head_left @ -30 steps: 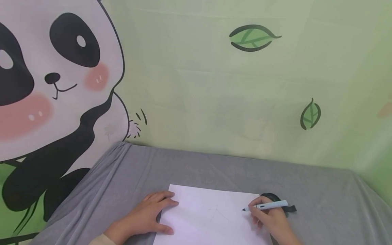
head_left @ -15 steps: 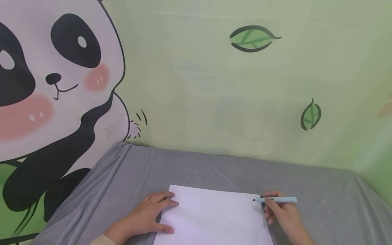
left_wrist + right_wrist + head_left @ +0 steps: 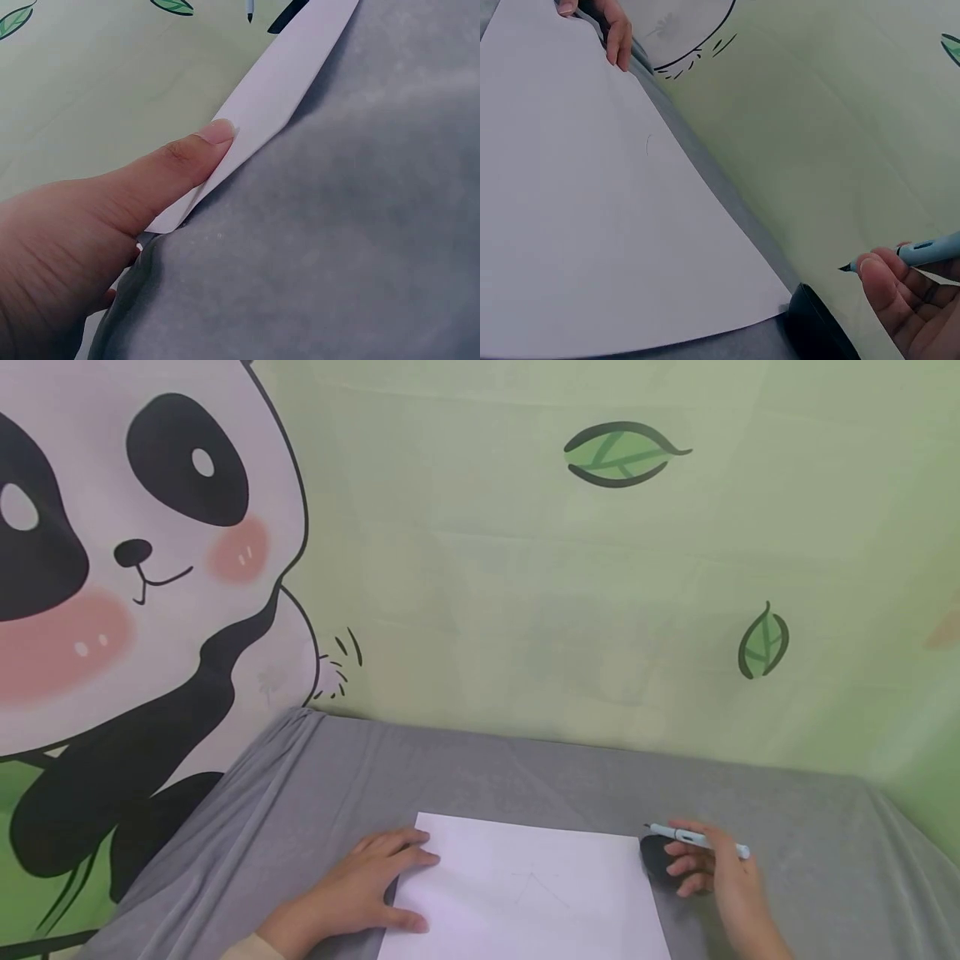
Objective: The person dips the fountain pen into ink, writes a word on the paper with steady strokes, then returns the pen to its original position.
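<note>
A white sheet of paper (image 3: 480,918) lies on the grey cloth, with a few faint thin lines (image 3: 534,877) near its upper middle. My left hand (image 3: 360,885) rests on its left edge with fingers spread; in the left wrist view the thumb (image 3: 176,165) lies on the paper's border. Beyond the right edge, my right hand (image 3: 727,872) holds a light blue pen (image 3: 697,839), its dark tip pointing left and clear of the sheet. In the right wrist view, fingers and thumb pinch the pen (image 3: 930,253) near its tip.
A dark rounded object (image 3: 657,860) sits at the paper's upper right corner, partly behind the right fingers. Grey cloth (image 3: 817,843) covers the table. Behind it hangs a pale green backdrop (image 3: 480,593) printed with a panda (image 3: 262,643) and leaves (image 3: 618,456).
My right hand has moved right and off the paper with the pen, uncovering the dark rounded object's left part. My left hand stays in place on the sheet.
</note>
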{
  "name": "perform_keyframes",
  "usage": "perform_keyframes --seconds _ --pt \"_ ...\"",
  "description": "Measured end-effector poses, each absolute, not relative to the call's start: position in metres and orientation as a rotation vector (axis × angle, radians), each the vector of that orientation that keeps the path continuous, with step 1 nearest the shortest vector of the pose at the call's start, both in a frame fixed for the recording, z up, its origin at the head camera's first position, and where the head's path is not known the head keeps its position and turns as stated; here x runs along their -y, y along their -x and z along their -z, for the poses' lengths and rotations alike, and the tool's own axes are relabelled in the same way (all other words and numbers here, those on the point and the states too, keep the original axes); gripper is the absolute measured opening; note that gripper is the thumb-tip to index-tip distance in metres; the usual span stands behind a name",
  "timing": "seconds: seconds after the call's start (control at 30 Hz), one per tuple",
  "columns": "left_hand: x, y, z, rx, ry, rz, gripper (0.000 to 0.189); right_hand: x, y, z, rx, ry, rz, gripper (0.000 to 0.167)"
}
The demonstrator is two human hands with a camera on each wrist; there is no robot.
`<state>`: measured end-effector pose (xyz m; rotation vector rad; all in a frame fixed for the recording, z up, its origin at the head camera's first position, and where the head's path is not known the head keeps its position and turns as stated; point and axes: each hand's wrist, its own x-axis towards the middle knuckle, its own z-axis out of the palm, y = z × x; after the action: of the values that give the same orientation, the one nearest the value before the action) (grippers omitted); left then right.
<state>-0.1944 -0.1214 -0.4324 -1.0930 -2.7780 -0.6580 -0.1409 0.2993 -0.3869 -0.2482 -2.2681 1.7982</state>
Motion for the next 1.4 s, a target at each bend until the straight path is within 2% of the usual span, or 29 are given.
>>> perform_keyframes --seconds 0.5,0.8,1.2,1.4 --pt "0.120 0.196 0.434 2.784 1.097 0.656 0.069 -0.311 0.141 0.391 2.157 0.223 -1.695 0.015" --pt "0.119 0.197 0.435 2.824 1.076 0.717 0.071 -0.325 0.130 0.379 2.173 0.192 -1.639 0.027" --pt "0.121 0.196 0.431 2.820 1.091 0.719 0.070 -0.342 0.117 0.390 2.326 0.331 -1.517 0.012" --pt "0.120 0.195 0.432 2.799 1.094 0.699 0.069 -0.344 0.112 0.397 2.381 0.481 -1.448 0.028"
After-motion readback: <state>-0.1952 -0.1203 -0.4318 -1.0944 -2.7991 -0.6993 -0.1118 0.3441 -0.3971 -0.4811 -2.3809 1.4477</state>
